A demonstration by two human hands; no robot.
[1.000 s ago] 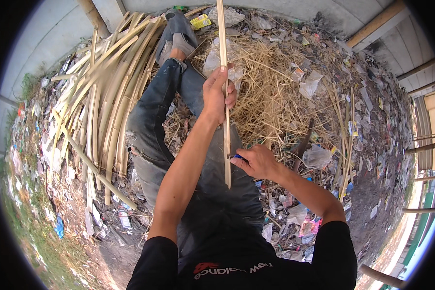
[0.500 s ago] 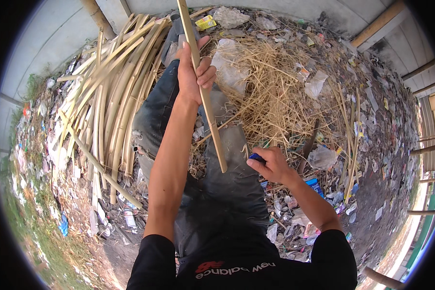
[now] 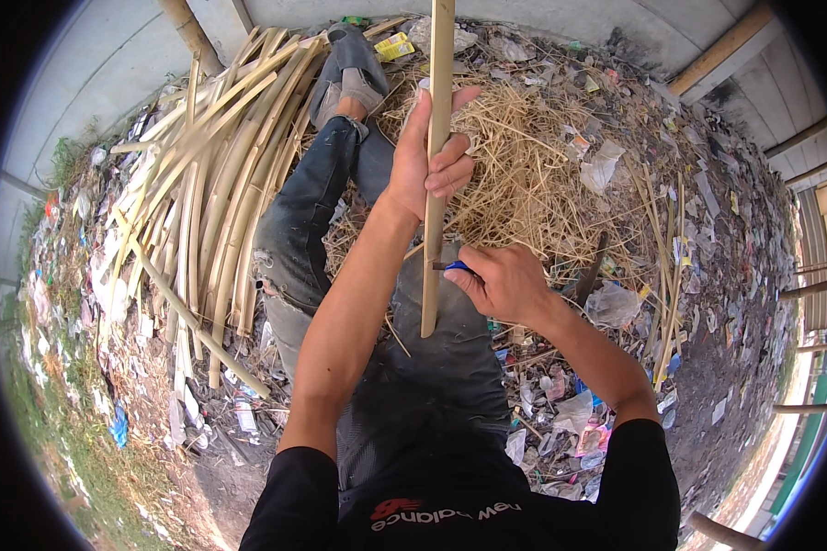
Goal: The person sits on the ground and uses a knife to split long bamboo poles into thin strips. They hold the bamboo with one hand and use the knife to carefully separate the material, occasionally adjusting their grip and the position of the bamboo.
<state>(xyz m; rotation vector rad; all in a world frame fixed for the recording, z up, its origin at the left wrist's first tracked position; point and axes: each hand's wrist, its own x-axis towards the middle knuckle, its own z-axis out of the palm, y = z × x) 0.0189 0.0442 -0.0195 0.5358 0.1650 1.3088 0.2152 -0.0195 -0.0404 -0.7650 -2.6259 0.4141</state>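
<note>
Upright in front of me stands a long split bamboo strip (image 3: pixel 439 83), its lower end over my thigh and its top cut off by the view's upper rim. My left hand (image 3: pixel 432 158) is wrapped round its middle, thumb on the left side. Lower down, my right hand (image 3: pixel 501 283) grips a small blue-handled knife (image 3: pixel 457 266). The short dark blade touches the strip's right side, or lies across it, below my left hand. My legs in worn dark jeans (image 3: pixel 441 358) are under the strip's lower end.
On the left lies a big pile of bamboo strips (image 3: pixel 216 202). Thin straw-like shavings (image 3: pixel 524 174) heap up beyond my right hand. More thin strips (image 3: pixel 668 275) lie at the right. Litter covers the ground, and a grey wall (image 3: pixel 560 23) runs along the back.
My left hand has moved right with the bamboo strip, which is now more upright. My right hand has moved slightly left and up, bringing the knife from beside the strip onto it.
</note>
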